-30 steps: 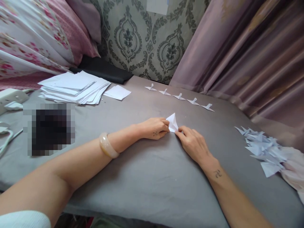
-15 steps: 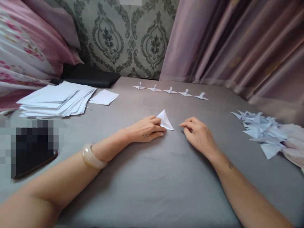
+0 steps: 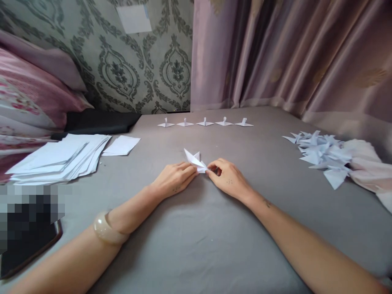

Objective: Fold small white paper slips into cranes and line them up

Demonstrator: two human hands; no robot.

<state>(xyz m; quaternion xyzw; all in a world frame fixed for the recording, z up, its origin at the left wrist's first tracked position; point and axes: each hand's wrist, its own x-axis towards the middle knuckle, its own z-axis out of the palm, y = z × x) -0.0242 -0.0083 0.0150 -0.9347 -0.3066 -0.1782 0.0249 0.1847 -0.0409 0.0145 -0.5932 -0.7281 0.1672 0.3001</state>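
Note:
Between my two hands is a small folded white paper (image 3: 196, 160), with pointed flaps standing up from it. My left hand (image 3: 179, 175) grips its left lower edge, fingers closed together, and a pale bangle circles that wrist. At the right lower corner, my right hand (image 3: 228, 175) pinches the paper between thumb and index finger. The fingertips of both hands hide part of the lower edge. Behind them, several finished-looking folded paper birds (image 3: 205, 121) stand in a row across the grey-covered table (image 3: 196, 245).
On the left lie a stack of white paper sheets (image 3: 58, 159) and a smaller pile of paper squares (image 3: 121, 145). A dark blurred-out device (image 3: 27, 245) is nearer me. A heap of folded paper pieces (image 3: 326, 153) sits at the right beside pale cloth (image 3: 370, 171).
My right hand has come in and pinched the folded paper's right corner. The flat triangle now has flaps raised. The camera view has shifted slightly to the right and up.

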